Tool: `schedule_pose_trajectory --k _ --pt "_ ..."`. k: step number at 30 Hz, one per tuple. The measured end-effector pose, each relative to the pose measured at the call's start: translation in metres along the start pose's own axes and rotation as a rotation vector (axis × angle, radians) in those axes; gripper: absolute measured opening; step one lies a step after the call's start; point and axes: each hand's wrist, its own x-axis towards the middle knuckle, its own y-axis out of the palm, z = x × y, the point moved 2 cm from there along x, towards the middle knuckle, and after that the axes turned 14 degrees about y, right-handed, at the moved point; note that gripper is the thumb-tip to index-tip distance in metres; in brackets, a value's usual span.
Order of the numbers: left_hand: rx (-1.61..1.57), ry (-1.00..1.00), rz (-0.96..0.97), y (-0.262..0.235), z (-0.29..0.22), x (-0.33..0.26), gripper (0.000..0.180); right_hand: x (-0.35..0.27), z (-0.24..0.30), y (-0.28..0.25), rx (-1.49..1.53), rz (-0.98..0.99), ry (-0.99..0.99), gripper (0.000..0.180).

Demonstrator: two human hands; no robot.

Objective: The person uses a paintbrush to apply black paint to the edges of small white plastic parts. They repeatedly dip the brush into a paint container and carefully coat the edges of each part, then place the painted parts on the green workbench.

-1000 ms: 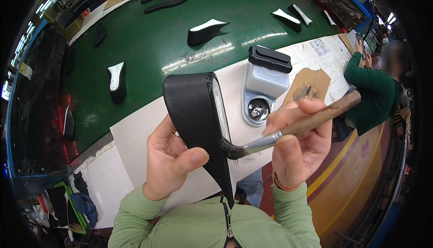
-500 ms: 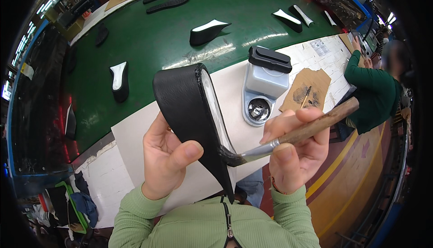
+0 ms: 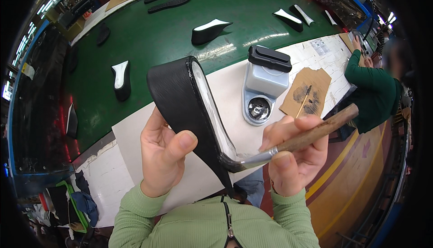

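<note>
My left hand (image 3: 164, 151) is closed round a black shoe wedge heel (image 3: 173, 92), thumb on its near side and fingers behind. The wedge is held upright on its side, thick end up and thin tip down, its white inner face (image 3: 209, 108) turned to the right. My right hand (image 3: 295, 153) grips the wooden handle of a brush (image 3: 311, 136). The brush's dark, wet bristles touch the wedge's edge low down, near the narrow end. Beyond the brush stands a grey dispenser bottle (image 3: 268, 81) with a black lid and a round cup of black liquid (image 3: 260, 108).
A stained cardboard piece (image 3: 318, 81) with a thin brush (image 3: 305, 99) lies right of the bottle. Several wedges, such as one white-topped wedge (image 3: 209, 31), and black soles (image 3: 169, 3) rest on the green conveyor belt (image 3: 158, 36). At right sits a person in green (image 3: 372, 81).
The wedge has shifted slightly up and left in my left hand and turned a little. The bristles stay on its lower edge. Things on the belt have moved slightly rightward.
</note>
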Motion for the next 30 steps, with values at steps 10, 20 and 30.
schedule_pose_trajectory --k 10,20,30 --pt "0.048 0.002 -0.026 0.000 0.002 0.003 0.056 -0.006 0.003 0.001 -0.050 -0.023 -0.032 0.049" --pt "0.098 -0.015 -0.066 0.004 0.001 0.007 0.055 -0.009 0.007 -0.002 -0.246 0.067 -0.118 0.049" --pt "0.101 -0.008 -0.062 0.003 -0.001 0.008 0.058 0.000 0.003 -0.005 0.010 -0.173 0.073 0.051"
